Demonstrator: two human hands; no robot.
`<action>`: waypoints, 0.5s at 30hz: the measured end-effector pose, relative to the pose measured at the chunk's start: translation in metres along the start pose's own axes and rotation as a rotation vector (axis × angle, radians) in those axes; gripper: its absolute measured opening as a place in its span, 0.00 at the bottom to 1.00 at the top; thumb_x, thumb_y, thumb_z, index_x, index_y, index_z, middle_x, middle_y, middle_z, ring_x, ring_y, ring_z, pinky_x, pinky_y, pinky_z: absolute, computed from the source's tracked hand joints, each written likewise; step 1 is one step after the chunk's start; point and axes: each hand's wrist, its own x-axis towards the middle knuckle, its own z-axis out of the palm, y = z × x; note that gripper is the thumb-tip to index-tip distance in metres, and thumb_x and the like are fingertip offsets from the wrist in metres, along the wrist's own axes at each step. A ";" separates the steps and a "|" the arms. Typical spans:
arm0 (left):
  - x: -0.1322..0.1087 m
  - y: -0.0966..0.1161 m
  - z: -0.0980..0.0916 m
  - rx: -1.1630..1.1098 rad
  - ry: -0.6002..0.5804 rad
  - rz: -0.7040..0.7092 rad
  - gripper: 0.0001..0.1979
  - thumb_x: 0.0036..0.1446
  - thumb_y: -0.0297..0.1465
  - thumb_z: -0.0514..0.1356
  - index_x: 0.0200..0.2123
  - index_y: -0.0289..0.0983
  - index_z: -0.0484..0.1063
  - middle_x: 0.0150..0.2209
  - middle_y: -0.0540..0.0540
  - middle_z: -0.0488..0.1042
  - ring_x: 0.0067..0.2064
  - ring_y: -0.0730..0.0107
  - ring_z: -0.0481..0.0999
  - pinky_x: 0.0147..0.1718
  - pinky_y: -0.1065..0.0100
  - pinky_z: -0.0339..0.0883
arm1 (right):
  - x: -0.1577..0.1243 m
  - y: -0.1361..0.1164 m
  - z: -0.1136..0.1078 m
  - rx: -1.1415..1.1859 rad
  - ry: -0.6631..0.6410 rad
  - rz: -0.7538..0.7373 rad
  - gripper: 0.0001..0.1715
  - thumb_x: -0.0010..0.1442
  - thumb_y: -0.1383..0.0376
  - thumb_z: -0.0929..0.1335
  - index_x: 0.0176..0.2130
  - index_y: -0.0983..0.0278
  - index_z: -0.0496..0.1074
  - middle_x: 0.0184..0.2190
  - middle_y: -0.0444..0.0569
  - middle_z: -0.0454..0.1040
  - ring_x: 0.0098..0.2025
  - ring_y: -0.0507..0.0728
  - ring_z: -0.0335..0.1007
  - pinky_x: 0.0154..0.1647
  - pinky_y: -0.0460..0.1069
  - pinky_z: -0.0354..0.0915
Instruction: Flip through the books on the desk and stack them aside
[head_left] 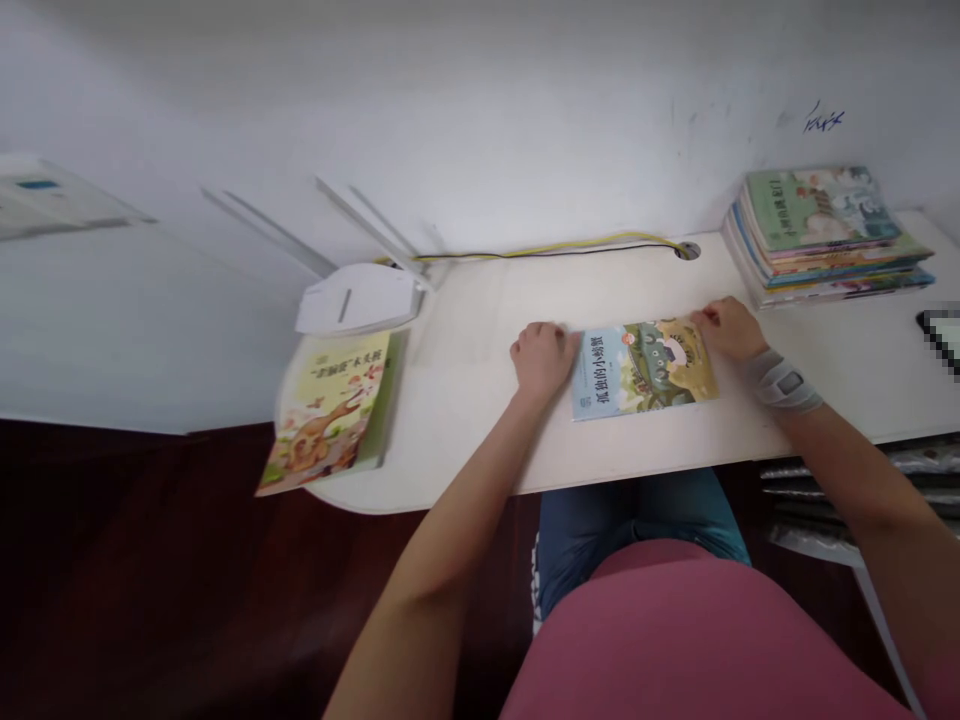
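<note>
A thin picture book [643, 368] with a Chinese title and a green-and-yellow cover illustration lies flat on the white desk [457, 400]. My left hand [541, 362] is curled against the book's left edge. My right hand [726, 330] has its fingers on the book's far right corner. A pale wrist support [780, 382] wraps my right wrist.
A stack of picture books [825, 235] stands at the desk's back right. A yellow picture book [326, 415] overhangs the near left edge, below a white router [358, 300] with raised antennas. A yellow-and-black cable [547, 248] runs along the wall into a desk grommet [687, 251].
</note>
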 end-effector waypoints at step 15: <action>0.013 0.023 0.008 0.012 0.084 -0.010 0.10 0.61 0.32 0.49 0.40 0.39 0.68 0.37 0.40 0.78 0.45 0.55 0.74 0.48 0.52 0.61 | 0.018 -0.028 0.024 -0.030 0.163 -0.009 0.17 0.64 0.62 0.57 0.46 0.67 0.67 0.38 0.63 0.75 0.38 0.66 0.74 0.38 0.58 0.66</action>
